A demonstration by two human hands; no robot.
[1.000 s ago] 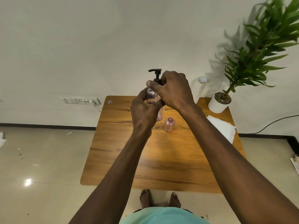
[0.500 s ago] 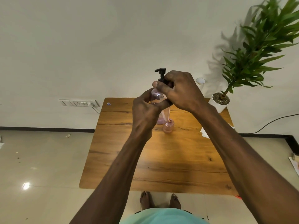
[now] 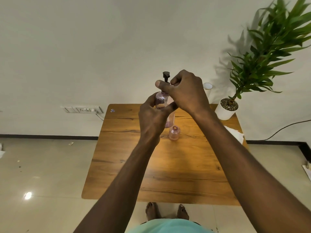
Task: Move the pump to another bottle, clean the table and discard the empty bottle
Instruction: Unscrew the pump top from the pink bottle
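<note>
Pump [image 3: 166,76], black, is standing up out of the neck of the clear pinkish bottle [image 3: 161,101] that I am holding in the air above the far half of the wooden table [image 3: 161,167]. My right hand [image 3: 186,93] is closing on the pump's collar from above, thumb stretched across the front of the neck and fingers curled behind it, so the collar itself is hidden from me. My left hand [image 3: 152,120] is wrapping the bottle's body from below and the left side, gripping it firmly; the lower part of the bottle is showing past my knuckles, tinted pink. The pump's head is pointing roughly toward me, seen end on.

Beneath my hands, a second, smaller pink bottle [image 3: 174,133] is standing upright on the table with its mouth open, just right of my left wrist and not touching either hand.

Further right, white tissue [image 3: 234,133] is lying at the table's right edge, partly covered by my right forearm. A potted plant [image 3: 226,108] in a white pot is sitting on the far right corner, and a white cylinder [image 3: 207,86] is peeking out behind my right hand. A wall socket [image 3: 82,109] is sitting to the left of the table, and my bare feet [image 3: 166,211] are showing below its near edge.
</note>
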